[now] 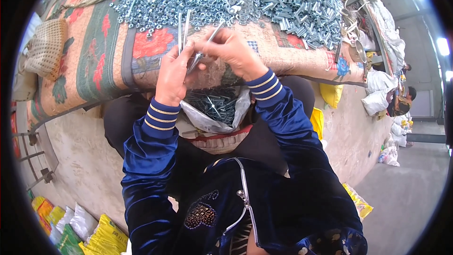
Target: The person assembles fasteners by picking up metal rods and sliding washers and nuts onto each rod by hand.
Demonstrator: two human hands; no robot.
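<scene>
My left hand [172, 75] is closed around several long thin metal bolts [187, 26], whose shanks stick up past the thumb. Beside it, my right hand [238, 55] pinches another slanting bolt [216, 32], and the fingers of both hands nearly meet around its lower end. A small fitting shows there, too small to make out fully. Below the hands, a clear plastic bag [242, 108] stands between my knees with many dark metal bolts [210, 104] in it. Loose nuts [155, 12] lie heaped beyond my hands, with flat washers [243, 7] to their right.
Short metal sleeves [302, 7] form a heap at the far right of the patterned cloth [89, 61]. A woven basket-like object [49, 49] sits at the left. Yellow sacks [107, 236] lie on the floor at the lower left. Other people [405, 101] sit far off at the right.
</scene>
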